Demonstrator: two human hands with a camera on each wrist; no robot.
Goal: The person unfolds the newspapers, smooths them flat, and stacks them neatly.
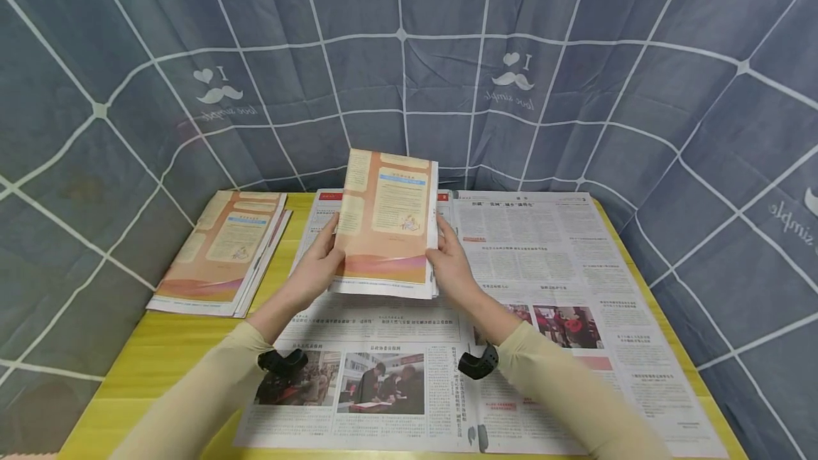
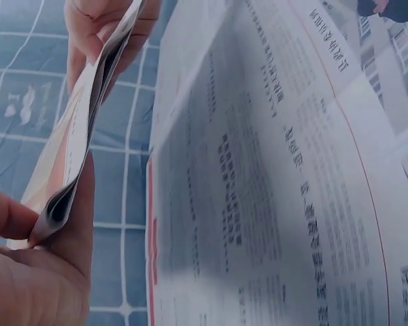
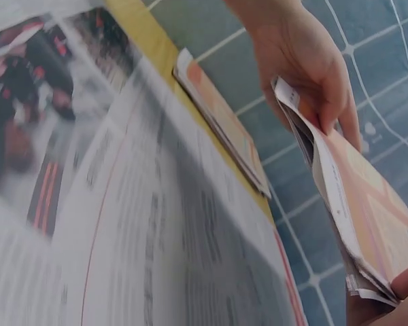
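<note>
Both hands hold a folded newspaper (image 1: 386, 226) with an orange printed page, raised over the table. My left hand (image 1: 317, 261) grips its left edge, thumb on the front and fingers behind. On the opposite edge, my right hand (image 1: 452, 261) pinches it the same way. The left wrist view shows the folded layers of the newspaper (image 2: 75, 136) edge-on, slightly parted at the bottom. Beneath it an unfolded newspaper (image 1: 537, 261) lies spread out, with photos and columns of text.
A stack of folded newspapers (image 1: 217, 254) with the same orange page lies at the table's left. Yellow covering (image 1: 147, 360) shows on the table around the spread sheet. Blue-grey checked curtains (image 1: 358, 77) hang close behind and on both sides.
</note>
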